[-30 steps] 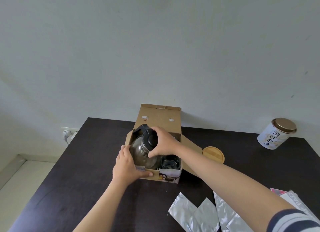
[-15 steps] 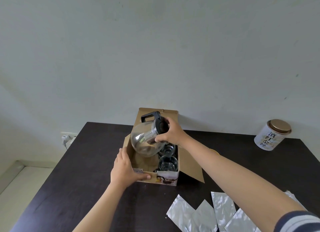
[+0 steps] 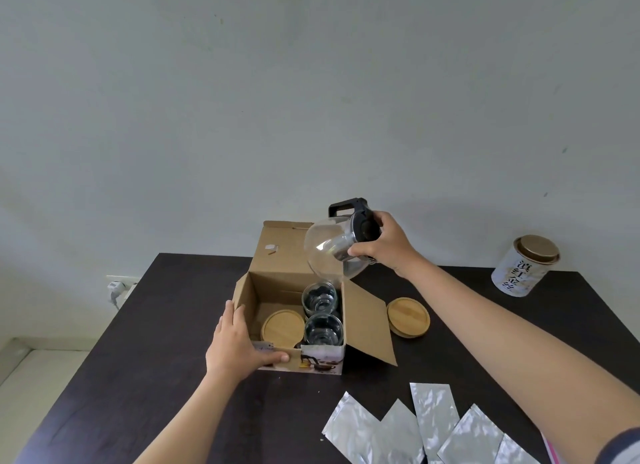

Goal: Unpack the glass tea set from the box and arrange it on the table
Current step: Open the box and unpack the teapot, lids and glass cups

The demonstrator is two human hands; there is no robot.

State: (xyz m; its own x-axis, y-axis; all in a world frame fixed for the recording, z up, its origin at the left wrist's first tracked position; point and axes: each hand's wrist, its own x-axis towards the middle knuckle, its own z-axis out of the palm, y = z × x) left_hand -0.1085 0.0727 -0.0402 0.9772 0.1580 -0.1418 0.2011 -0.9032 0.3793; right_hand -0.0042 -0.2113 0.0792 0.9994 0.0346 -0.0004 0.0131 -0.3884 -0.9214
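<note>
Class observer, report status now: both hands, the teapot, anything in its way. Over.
Right hand grips glass teapot by its black top, tilted, above box. Left hand holds box's near corner. Two glass cups remain inside.

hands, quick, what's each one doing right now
Left hand: holds the box at its near left corner.
Right hand: grips the glass teapot by its top.
</note>
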